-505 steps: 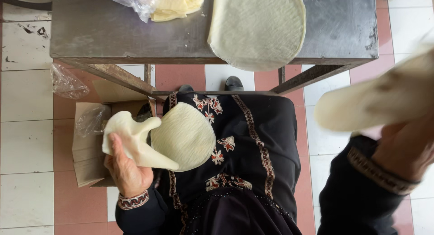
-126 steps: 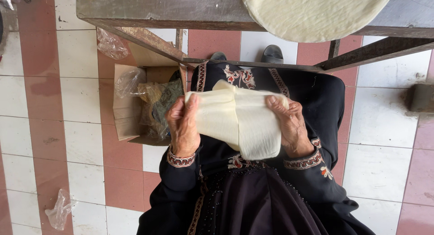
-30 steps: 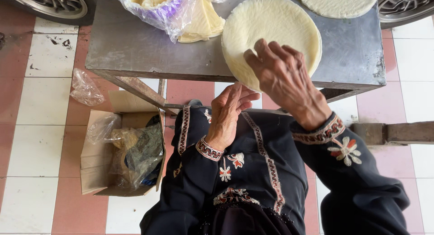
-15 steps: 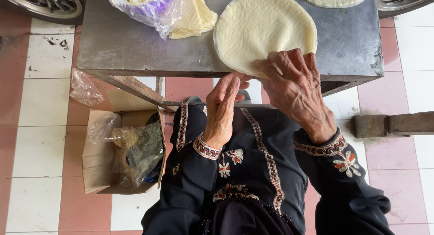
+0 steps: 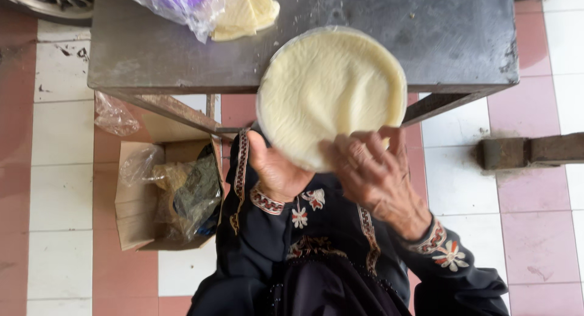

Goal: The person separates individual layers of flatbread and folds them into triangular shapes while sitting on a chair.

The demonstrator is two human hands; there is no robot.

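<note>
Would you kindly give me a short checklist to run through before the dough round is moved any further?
1. Left hand under the near edge of the dough round: ok.
2. Right hand on top of the same edge: ok.
3. Round unbroken, no tears visible: ok.
4. Far half of the round lying on the metal table, or lifted off it: cannot tell.
5. Plastic bag and folded dough pieces apart from the round: ok.
6. Firmness of the grip on the overhanging edge: cannot tell.

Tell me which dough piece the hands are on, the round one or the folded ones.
The round flat dough disc overhanging the table's near edge; both hands touch it. The folded pieces lie apart beside the plastic bag.
</note>
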